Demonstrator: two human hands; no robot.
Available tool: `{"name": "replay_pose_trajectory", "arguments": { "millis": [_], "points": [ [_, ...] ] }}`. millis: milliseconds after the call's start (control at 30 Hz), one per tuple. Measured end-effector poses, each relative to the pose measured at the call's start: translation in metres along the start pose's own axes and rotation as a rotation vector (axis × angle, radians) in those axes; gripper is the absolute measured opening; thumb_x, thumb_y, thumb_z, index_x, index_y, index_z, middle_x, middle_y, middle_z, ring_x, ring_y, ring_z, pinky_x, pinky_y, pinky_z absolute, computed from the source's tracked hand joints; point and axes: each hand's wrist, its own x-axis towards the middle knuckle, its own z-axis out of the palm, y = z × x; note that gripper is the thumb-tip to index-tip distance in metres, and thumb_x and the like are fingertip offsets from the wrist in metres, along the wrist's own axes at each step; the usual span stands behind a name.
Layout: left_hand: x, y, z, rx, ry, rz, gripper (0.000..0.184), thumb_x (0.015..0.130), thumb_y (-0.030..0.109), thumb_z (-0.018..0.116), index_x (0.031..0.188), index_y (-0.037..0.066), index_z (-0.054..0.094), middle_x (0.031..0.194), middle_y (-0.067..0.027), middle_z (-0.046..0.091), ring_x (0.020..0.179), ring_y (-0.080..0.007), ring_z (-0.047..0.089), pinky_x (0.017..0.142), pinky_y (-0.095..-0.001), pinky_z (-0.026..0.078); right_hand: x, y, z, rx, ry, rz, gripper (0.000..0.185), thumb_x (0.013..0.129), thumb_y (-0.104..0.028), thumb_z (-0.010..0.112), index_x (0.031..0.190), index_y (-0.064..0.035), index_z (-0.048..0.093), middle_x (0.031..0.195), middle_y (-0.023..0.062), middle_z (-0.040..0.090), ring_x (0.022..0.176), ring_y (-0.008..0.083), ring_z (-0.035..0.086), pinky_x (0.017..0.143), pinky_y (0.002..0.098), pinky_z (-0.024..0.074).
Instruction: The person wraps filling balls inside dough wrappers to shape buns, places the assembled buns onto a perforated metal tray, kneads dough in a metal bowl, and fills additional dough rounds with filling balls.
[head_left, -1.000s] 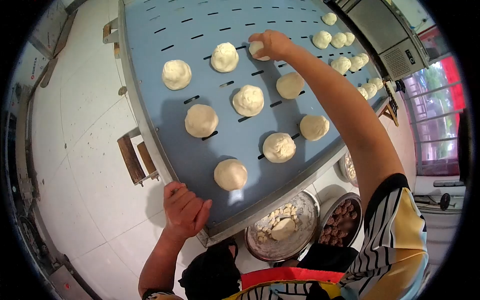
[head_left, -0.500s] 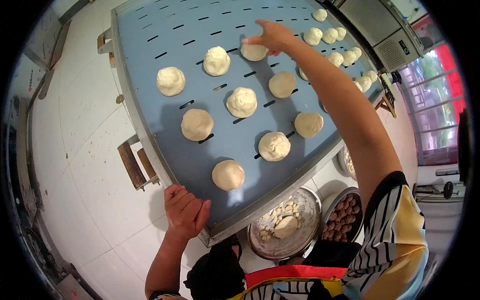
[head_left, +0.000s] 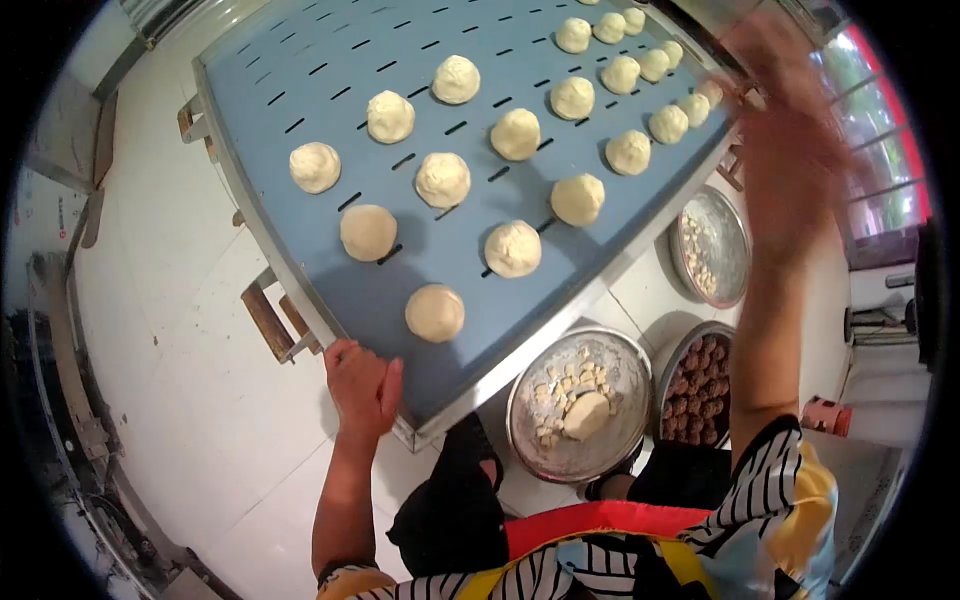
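Observation:
At the near left corner of a large blue slotted tray (head_left: pixel 340 310), my left hand (head_left: pixel 363 385) is closed around the metal frame. My right hand (head_left: pixel 785 140) is raised beyond the tray's right edge; motion smears its fingers, so whether they hold anything cannot be made out. Rows of pale dough buns lie on the tray. Nearest my left hand is a smooth-topped bun (head_left: pixel 434 313), with another smooth one (head_left: pixel 368 232) farther up. A bun (head_left: pixel 513 248) with a rougher, gathered top sits to the right. More buns (head_left: pixel 628 152) stand toward the right edge, close to my right hand.
Below the tray's front edge stand a metal basin (head_left: pixel 520 445) with dough pieces and a dough round, a bowl of dark brown balls (head_left: pixel 695 390), and another basin (head_left: pixel 740 250) with pale pieces. Wooden handles (head_left: pixel 265 315) stick out on the left.
My right hand has swung from above a bun mid-tray to the right, past the tray's edge. The view has shifted, showing more of the basins. My left hand keeps hold of the frame.

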Motion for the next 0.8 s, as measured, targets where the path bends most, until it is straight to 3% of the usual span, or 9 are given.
{"name": "replay_pose_trajectory", "arguments": {
  "millis": [33, 67, 233, 300, 333, 400, 500, 600, 800],
  "points": [
    [0.001, 0.001, 0.0, 0.004, 0.006, 0.002, 0.03, 0.08, 0.008, 0.061, 0.057, 0.009, 0.042, 0.053, -0.0059, 0.039, 0.053, -0.0278, 0.04, 0.077, -0.0408, 0.037, 0.001, -0.045, -0.012, 0.17, -0.077, -0.198, 0.046, 0.088, -0.036, 0.046, 0.128, -0.0119, 0.047, 0.129, 0.0098, 0.047, 0.114, 0.0234, 0.046, 0.086, 0.0392, 0.0352],
    [-0.001, 0.0, 0.0, 0.024, -0.029, -0.004, 0.026, 0.08, 0.01, 0.063, 0.061, 0.008, 0.046, 0.056, -0.0063, 0.041, 0.056, -0.028, 0.043, 0.078, -0.0412, 0.037, 0.008, -0.104, -0.02, 0.054, -0.098, -0.348, 0.055, 0.086, -0.05, 0.042, 0.132, -0.0222, 0.04, 0.136, 0.0073, 0.039, 0.123, 0.0266, 0.034, 0.094, 0.0476, 0.0223],
    [0.008, 0.032, -0.015, -0.02, -0.08, -0.155, 0.022, 0.079, 0.018, 0.07, 0.092, 0.004, 0.061, 0.083, -0.0094, 0.057, 0.081, -0.0286, 0.055, 0.088, -0.0424, 0.038, -0.029, -0.256, -0.035, -0.105, -0.422, -0.618, 0.054, 0.086, -0.048, 0.044, 0.132, -0.0205, 0.042, 0.135, 0.008, 0.041, 0.121, 0.0266, 0.036, 0.094, 0.047, 0.0241],
    [0.034, 0.089, -0.061, -0.085, -0.016, -0.046, 0.044, 0.076, 0.022, 0.074, 0.112, 0.002, 0.058, 0.108, -0.0126, 0.058, 0.104, -0.0291, 0.053, 0.096, -0.0415, 0.036, -0.05, -0.287, -0.033, -0.151, -0.468, -0.62, 0.054, 0.086, -0.048, 0.045, 0.131, -0.0199, 0.042, 0.134, 0.0083, 0.042, 0.121, 0.0266, 0.037, 0.094, 0.0468, 0.0248],
    [0.048, 0.119, -0.092, -0.054, 0.079, 0.166, 0.054, 0.077, 0.024, 0.072, 0.121, 0.0, 0.052, 0.119, -0.0137, 0.055, 0.109, -0.0271, 0.052, 0.096, -0.04, 0.038, -0.056, -0.302, -0.035, -0.168, -0.465, -0.598, 0.054, 0.086, -0.048, 0.045, 0.131, -0.0196, 0.042, 0.134, 0.0084, 0.042, 0.121, 0.0266, 0.037, 0.094, 0.0466, 0.0252],
    [0.074, 0.192, -0.15, -0.411, 0.39, 0.399, 0.068, 0.078, 0.04, 0.071, 0.122, -0.007, 0.047, 0.119, -0.0188, 0.053, 0.111, -0.03, 0.052, 0.101, -0.0439, 0.037, -0.07, -0.332, -0.035, -0.199, -0.464, -0.58, 0.053, 0.086, -0.047, 0.046, 0.131, -0.0189, 0.043, 0.133, 0.0087, 0.043, 0.12, 0.0267, 0.038, 0.094, 0.0464, 0.0259],
    [0.093, 0.247, -0.261, -0.298, 0.149, 0.987, 0.067, 0.078, 0.04, 0.066, 0.121, -0.007, 0.047, 0.116, -0.0206, 0.053, 0.108, -0.0304, 0.052, 0.103, -0.0489, 0.036, -0.091, -0.373, -0.035, -0.232, -0.451, -0.561, 0.053, 0.086, -0.046, 0.047, 0.131, -0.0179, 0.044, 0.132, 0.0092, 0.044, 0.119, 0.0267, 0.039, 0.094, 0.046, 0.027],
    [0.086, 0.299, -0.279, -0.342, 0.105, 1.164, 0.064, 0.079, 0.039, 0.065, 0.121, -0.006, 0.047, 0.115, -0.0201, 0.054, 0.108, -0.0305, 0.052, 0.103, -0.0491, 0.036, -0.109, -0.415, -0.041, -0.26, -0.437, -0.547, 0.053, 0.086, -0.045, 0.048, 0.13, -0.0169, 0.044, 0.131, 0.0096, 0.045, 0.119, 0.0267, 0.04, 0.093, 0.0457, 0.028],
    [0.062, 0.359, -0.278, -0.39, 0.113, 1.21, 0.059, 0.081, 0.038, 0.062, 0.121, -0.004, 0.048, 0.114, -0.019, 0.054, 0.108, -0.0307, 0.052, 0.103, -0.0496, 0.035, -0.133, -0.466, -0.065, -0.309, -0.419, -0.496, 0.052, 0.086, -0.044, 0.05, 0.129, -0.015, 0.046, 0.129, 0.0105, 0.048, 0.117, 0.0267, 0.042, 0.093, 0.0449, 0.0302]
  ]
}}
